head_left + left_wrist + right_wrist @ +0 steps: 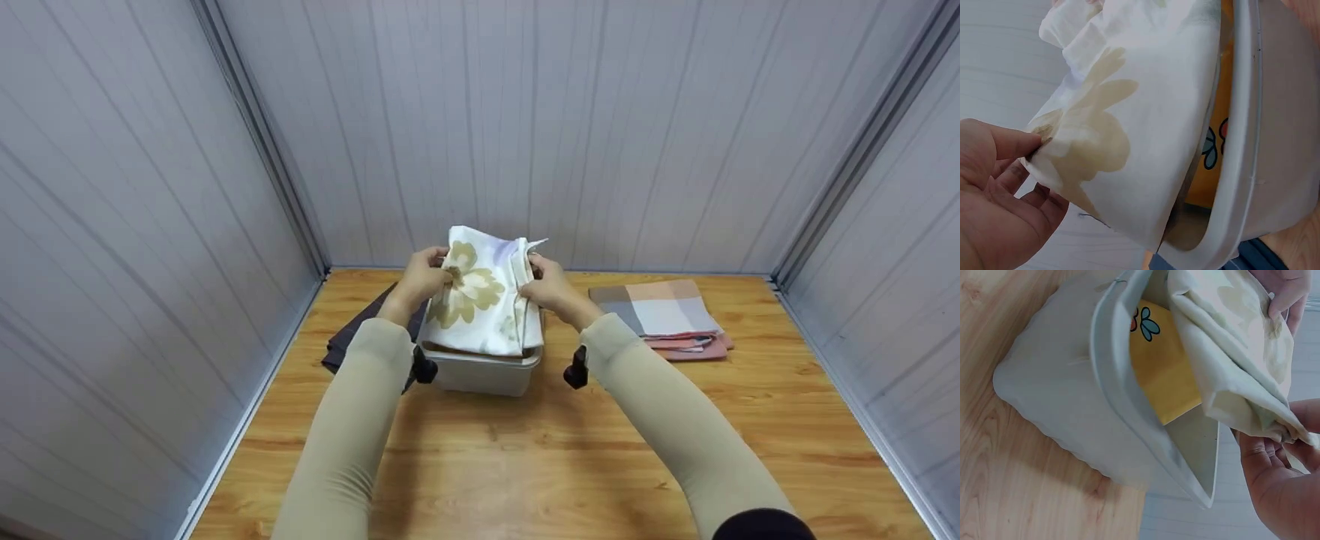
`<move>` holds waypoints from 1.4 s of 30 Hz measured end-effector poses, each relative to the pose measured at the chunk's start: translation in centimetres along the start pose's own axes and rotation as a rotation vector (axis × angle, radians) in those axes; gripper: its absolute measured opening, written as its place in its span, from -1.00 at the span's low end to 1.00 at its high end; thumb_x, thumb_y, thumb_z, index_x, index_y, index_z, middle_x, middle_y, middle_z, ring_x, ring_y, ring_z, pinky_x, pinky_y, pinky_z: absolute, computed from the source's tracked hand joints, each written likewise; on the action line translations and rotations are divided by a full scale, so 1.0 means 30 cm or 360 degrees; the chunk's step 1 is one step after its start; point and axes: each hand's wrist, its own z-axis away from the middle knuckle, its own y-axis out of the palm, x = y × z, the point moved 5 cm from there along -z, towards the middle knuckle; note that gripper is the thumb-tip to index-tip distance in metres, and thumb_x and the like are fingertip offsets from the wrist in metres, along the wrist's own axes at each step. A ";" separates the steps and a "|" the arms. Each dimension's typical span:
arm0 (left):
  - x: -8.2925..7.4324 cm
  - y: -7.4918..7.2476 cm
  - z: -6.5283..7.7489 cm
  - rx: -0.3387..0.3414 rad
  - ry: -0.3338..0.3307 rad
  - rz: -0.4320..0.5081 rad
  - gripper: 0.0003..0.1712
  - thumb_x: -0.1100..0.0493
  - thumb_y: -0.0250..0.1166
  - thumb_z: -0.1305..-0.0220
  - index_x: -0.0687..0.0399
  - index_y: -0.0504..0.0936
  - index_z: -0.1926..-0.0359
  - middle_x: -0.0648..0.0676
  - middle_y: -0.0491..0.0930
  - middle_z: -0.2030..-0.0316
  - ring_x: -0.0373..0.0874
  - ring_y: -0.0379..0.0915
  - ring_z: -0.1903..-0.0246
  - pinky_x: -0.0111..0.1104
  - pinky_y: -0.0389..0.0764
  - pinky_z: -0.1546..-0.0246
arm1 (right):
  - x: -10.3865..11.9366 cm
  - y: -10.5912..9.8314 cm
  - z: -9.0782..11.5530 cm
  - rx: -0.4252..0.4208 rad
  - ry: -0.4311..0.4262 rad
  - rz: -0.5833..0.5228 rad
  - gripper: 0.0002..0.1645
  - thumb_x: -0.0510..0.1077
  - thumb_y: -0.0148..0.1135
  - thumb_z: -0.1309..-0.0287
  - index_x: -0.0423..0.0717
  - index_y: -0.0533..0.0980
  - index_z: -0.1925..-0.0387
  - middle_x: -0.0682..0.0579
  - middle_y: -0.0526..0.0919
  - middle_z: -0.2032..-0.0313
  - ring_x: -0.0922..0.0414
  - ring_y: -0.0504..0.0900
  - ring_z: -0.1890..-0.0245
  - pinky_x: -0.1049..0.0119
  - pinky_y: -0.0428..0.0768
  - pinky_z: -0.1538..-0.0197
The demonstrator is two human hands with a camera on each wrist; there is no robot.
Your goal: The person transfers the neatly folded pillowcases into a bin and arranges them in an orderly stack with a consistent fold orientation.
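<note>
A folded white cloth with tan and purple flowers [480, 296] hangs tilted over the mouth of a white bin [484, 375]. Its left edge is pinched between the thumb and fingers of my left hand [422, 277]. On the other side my right hand [555, 287] grips the layered right edge, as the right wrist view also shows. The cloth's near edge lies at the bin's front rim. Inside the bin, a yellow item with cartoon prints [1162, 360] is visible in the right wrist view; the rest of the contents are hidden.
A dark folded cloth [352, 330] lies left of the bin, partly behind my left arm. To the right, a folded checked cloth [667, 311] in peach, grey and white lies on the wooden table [495, 465]. Pale panel walls [495, 135] enclose the back and both sides.
</note>
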 end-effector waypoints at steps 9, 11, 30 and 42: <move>0.046 0.023 0.003 -0.0004 -0.0054 0.0011 -0.27 0.56 0.12 -0.26 0.50 0.41 -0.49 0.50 0.57 -0.27 0.04 0.53 -0.07 -0.39 0.58 0.01 | -0.041 0.018 -0.002 -0.0032 0.0026 -0.0024 -0.28 -0.54 0.15 -0.22 -0.48 0.40 -0.45 -0.26 0.62 -0.11 0.07 0.53 0.01 0.46 0.55 0.11; 0.057 0.027 -0.001 0.0012 -0.0061 0.0027 -0.28 0.55 0.11 -0.29 0.50 0.39 -0.50 0.51 0.57 -0.29 0.09 0.54 -0.13 -0.35 0.60 -0.07 | -0.049 0.019 -0.002 -0.0035 0.0036 -0.0012 -0.28 -0.54 0.14 -0.25 -0.48 0.39 -0.47 -0.33 0.62 -0.18 0.04 0.54 -0.05 0.45 0.56 0.06; 0.085 0.036 0.006 0.0006 -0.0136 0.0019 -0.33 0.43 0.12 -0.41 0.52 0.34 -0.52 0.51 0.50 -0.34 0.15 0.52 -0.21 -0.12 0.60 -0.32 | -0.082 0.014 0.009 0.0031 0.0121 0.0017 -0.26 -0.55 0.03 -0.22 -0.43 0.41 -0.47 -0.39 0.62 -0.23 0.04 0.59 0.00 0.42 0.59 0.12; 0.086 0.038 0.000 0.0065 -0.0199 0.0035 -0.35 0.32 0.14 -0.52 0.43 0.32 -0.56 0.46 0.45 -0.44 0.21 0.49 -0.33 0.16 0.58 -0.37 | -0.095 -0.037 0.023 0.0072 0.0258 -0.0186 -0.43 -0.52 0.11 -0.35 -0.41 0.46 -0.38 -0.10 0.61 0.08 0.03 0.75 0.18 0.23 0.82 0.05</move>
